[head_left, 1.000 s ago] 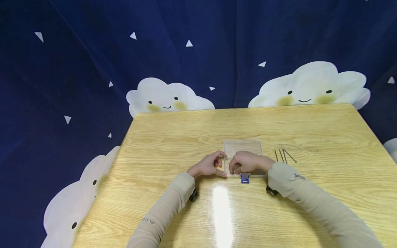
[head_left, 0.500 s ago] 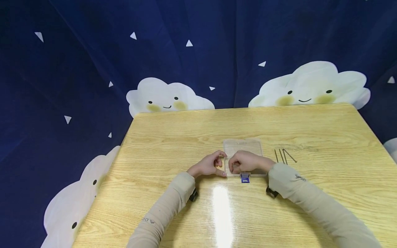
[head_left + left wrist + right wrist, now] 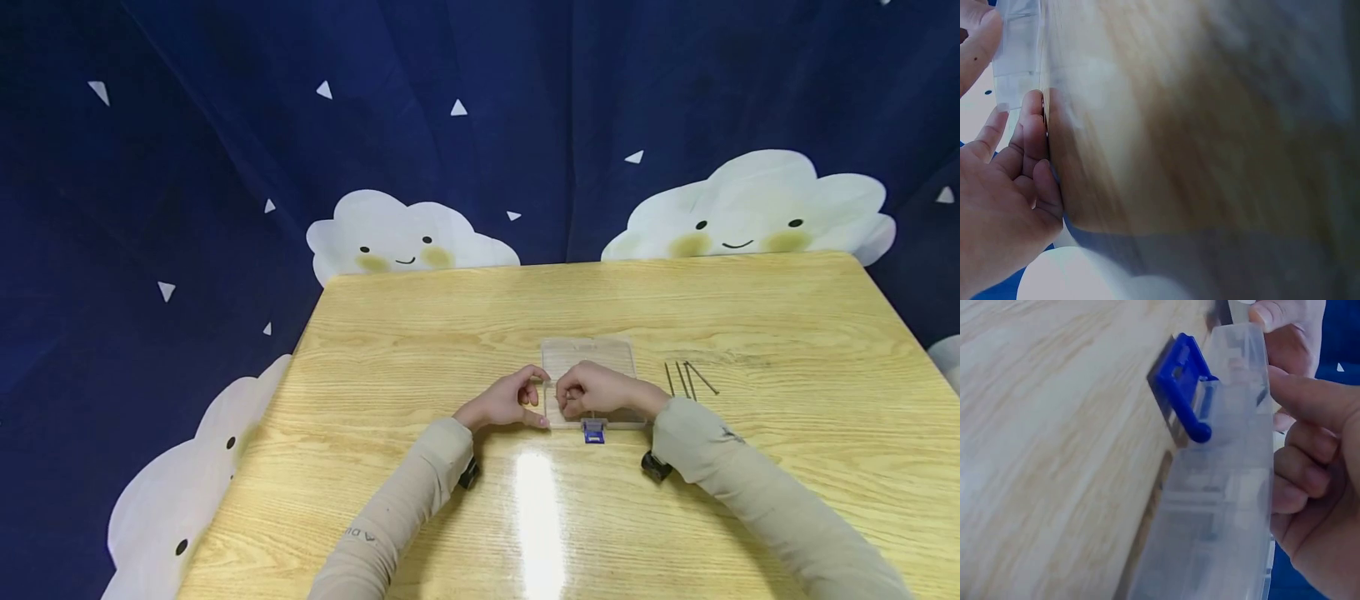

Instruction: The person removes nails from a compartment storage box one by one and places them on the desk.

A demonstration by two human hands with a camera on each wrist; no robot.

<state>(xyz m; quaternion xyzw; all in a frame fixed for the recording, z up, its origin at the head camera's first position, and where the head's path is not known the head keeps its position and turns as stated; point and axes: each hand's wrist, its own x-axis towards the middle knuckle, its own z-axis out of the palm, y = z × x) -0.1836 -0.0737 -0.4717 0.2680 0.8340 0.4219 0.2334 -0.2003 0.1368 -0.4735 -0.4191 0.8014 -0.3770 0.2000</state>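
Observation:
A clear plastic box (image 3: 1210, 519) lies on the table with its transparent lid (image 3: 588, 350) folded back. The blue latch (image 3: 1182, 381) on its front wall hangs outward. My left hand (image 3: 504, 398) holds the box by its left end, thumb at the front corner and index finger farther back. Over the open box, my right hand (image 3: 600, 389) has its fingers curled and its thumb beside the front wall. I cannot tell what its fingertips pinch, if anything. Right of the box lie several thin dark nail-like rods (image 3: 681, 380).
The wooden table (image 3: 420, 333) extends all round the box, with a bright reflection in front of it. A dark blue curtain (image 3: 465, 50) with clouds hangs behind and to the left. Each wrist wears a small black camera.
My right hand has lifted slightly and shifted a little to the right over the box. The left hand, the box and the rods have stayed in place.

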